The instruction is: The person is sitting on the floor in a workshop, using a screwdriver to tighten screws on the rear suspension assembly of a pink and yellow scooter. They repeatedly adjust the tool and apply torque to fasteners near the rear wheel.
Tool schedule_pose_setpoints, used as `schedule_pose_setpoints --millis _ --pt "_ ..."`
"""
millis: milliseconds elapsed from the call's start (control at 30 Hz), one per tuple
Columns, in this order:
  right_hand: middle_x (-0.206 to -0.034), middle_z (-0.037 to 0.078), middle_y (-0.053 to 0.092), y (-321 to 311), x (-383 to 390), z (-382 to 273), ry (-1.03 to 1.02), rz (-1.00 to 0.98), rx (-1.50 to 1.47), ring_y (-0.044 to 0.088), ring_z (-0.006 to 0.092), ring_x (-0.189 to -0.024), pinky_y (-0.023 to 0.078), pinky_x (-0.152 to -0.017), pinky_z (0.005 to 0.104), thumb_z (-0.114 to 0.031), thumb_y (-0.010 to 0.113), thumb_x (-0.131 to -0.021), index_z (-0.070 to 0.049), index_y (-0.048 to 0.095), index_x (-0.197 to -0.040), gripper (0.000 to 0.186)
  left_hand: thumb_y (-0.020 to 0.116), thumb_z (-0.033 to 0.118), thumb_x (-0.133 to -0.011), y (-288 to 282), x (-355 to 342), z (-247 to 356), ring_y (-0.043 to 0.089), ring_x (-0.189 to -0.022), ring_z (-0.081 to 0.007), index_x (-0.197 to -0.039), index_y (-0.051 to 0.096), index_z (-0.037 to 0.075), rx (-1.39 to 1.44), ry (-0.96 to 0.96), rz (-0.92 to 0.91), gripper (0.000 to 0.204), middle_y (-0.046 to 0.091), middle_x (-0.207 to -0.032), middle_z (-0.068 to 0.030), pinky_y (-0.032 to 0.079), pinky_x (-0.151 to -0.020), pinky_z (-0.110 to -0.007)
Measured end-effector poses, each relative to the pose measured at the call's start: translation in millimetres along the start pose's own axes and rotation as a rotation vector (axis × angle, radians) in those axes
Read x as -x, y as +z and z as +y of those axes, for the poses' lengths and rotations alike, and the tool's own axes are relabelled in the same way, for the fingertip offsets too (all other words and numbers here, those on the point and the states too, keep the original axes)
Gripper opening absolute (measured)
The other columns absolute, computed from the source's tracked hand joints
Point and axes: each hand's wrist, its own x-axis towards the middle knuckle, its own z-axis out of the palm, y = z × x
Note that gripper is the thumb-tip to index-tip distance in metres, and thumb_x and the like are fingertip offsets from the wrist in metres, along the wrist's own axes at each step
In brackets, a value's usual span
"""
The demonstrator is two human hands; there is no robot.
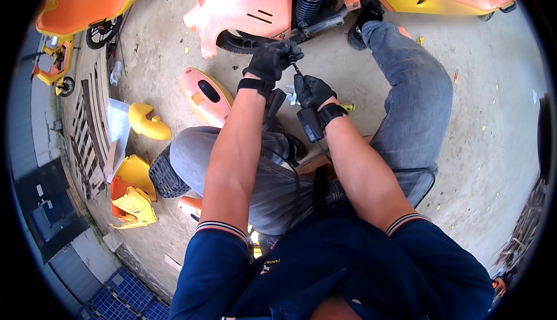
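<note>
Concrete floor; tool (pixel 297 69) between hands.

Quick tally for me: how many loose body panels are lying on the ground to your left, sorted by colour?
Pink-orange panel with dark oval slot: 1
Yellow curved panel: 1
Yellow and orange panels in the pile: 2, as far as I can tell
Total: 4
Both gloved hands, left hand and right hand, are on a thin dark tool.

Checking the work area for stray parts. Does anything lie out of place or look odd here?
Yes. Body panels lie loose on the concrete: an orange oval cover, a yellow curved piece and yellow-orange shells, all off the scooter, whose rear shock shows bare.
</note>
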Motion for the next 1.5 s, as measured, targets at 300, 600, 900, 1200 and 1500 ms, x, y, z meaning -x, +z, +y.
schedule_pose_setpoints --millis 300,600,900,1200,1500 --pt "-0.092 0.019 0.064 -19 -15 9 -0.251 0.289 -0.090 0.062 0.0330 -0.080 0.051 -0.072 0.0374 -0.031 0.053 -0.089 -0.004 0.059 -0.093 0.027 0.069 0.010 -0.078 -6 0 -11 0.062 -0.089 -0.0290 -0.099 0.068 0.013 -0.292 0.098 0.034 0.022 0.066 -0.095 -0.0099 0.050 -0.078 -0.035" --pt "-0.087 0.014 0.063 -44 15 -118 -0.884 0.484 0.221 0.061 0.0300 -0.083 0.050 -0.071 0.0377 -0.006 0.053 -0.080 -0.008 0.061 -0.091 0.014 0.060 0.013 -0.085 0 -8 -22 0.060 -0.083 -0.0192 -0.102 0.060 0.009 0.553 -0.212 0.027 0.018 0.063 -0.095 -0.0079 0.048 -0.072 -0.028" --pt "-0.088 0.005 0.065 -99 6 -99 -0.516 0.570 -0.641 0.061 0.0152 -0.074 0.048 -0.062 0.0279 -0.014 0.050 -0.091 -0.007 0.063 -0.098 0.017 0.053 0.002 -0.090 2 0 -1 0.062 -0.086 -0.0185 -0.099 0.058 0.000 -0.032 -0.084 -0.039 0.011 0.062 -0.095 -0.0097 0.052 -0.085 -0.032" --pt "-0.090 0.024 0.064 -53 0 5 -0.064 0.268 0.263 0.062 0.0377 -0.087 0.051 -0.073 0.0420 -0.036 0.060 -0.082 -0.001 0.062 -0.084 0.035 0.052 0.009 -0.092 5 3 8 0.063 -0.090 -0.0252 -0.100 0.058 -0.002 0.161 -0.121 0.029 0.015 0.063 -0.097 -0.0148 0.053 -0.085 -0.037" --pt "-0.091 0.024 0.063 -22 5 2 0.068 0.067 0.166 0.060 0.0407 -0.090 0.048 -0.078 0.0440 -0.045 0.050 -0.088 -0.002 0.063 -0.090 0.045 0.050 0.009 -0.093 8 -2 7 0.063 -0.093 -0.0275 -0.100 0.056 -0.004 0.755 -0.380 0.168 0.016 0.062 -0.097 -0.0153 0.052 -0.088 -0.038"
